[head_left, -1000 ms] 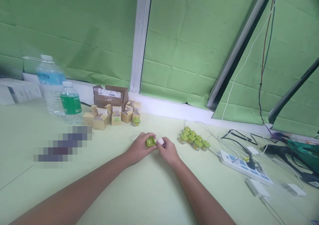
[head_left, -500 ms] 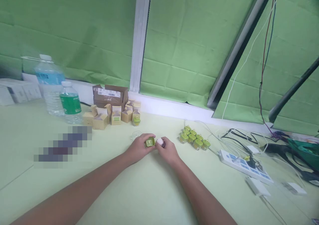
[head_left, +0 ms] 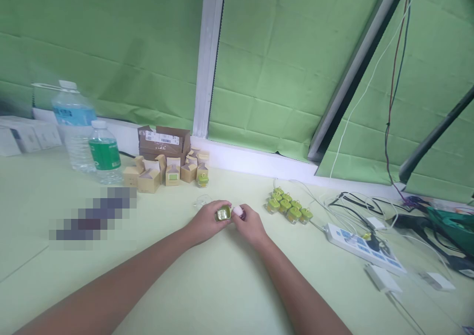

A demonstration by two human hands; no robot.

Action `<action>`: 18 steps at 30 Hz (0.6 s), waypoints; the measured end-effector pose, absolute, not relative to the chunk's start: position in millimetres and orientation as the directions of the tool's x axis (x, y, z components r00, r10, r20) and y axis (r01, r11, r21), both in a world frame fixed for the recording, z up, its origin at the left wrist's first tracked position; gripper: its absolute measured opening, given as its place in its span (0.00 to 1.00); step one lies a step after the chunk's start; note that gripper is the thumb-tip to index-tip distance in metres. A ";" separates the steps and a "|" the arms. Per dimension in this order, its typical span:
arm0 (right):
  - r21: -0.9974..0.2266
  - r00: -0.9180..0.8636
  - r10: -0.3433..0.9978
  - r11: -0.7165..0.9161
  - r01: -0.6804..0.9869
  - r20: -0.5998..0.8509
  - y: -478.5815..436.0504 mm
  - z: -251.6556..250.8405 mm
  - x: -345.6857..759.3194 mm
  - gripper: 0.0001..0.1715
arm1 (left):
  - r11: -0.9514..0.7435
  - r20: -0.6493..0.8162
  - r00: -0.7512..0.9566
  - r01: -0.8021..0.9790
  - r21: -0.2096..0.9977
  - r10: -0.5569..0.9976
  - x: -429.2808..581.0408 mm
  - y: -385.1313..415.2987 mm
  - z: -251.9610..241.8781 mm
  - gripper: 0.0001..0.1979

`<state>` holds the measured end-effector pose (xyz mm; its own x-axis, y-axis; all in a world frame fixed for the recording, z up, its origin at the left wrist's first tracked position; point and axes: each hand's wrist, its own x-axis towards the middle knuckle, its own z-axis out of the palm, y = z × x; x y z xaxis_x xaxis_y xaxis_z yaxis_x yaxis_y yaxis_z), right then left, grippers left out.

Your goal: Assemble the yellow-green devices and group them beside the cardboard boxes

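Observation:
Over the middle of the table, my left hand is closed round a small green square case, whose open side faces me and shows a pale, shiny inside. My right hand pinches a small whitish-pink rounded piece close beside the case. Its lower part is hidden by my fingers, and its kind is too small to tell. Just behind my left hand lies a clear, thin plastic-looking item. To the right stand several small clear containers with green lids and loops.
Another green-lidded container stands by several opened small cardboard boxes and a larger brown box. Two water bottles are at the left. A power strip, a white adapter and tangled cables occupy the right.
My left hand has tilted the green case slightly, so its inside looks brighter and more exposed. My right hand and the whitish-pink piece have hardly moved.

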<state>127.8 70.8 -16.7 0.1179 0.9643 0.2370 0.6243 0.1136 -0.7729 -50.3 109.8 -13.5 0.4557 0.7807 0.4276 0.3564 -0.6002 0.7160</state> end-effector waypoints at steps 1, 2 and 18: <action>-0.772 0.117 0.964 0.114 0.625 0.237 70.8 -16.6 127.8 0.11 | -0.604 0.431 0.457 0.356 0.713 0.778 -50.2 110.1 -13.7 0.18; -0.772 0.118 0.964 0.114 0.626 0.238 70.8 -16.6 127.8 0.11 | -0.607 0.432 0.460 0.356 0.710 0.776 -50.0 110.3 -13.8 0.18; -0.668 0.109 0.955 0.110 0.736 0.277 69.4 -14.7 131.3 0.09 | -0.629 0.408 0.533 0.341 0.698 0.742 -50.0 110.3 -14.9 0.19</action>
<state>131.3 69.4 -14.7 0.1090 0.9548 0.2767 0.7363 0.1095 -0.6678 -50.0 110.3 -14.9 0.5326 0.7416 0.4080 0.3412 -0.6292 0.6983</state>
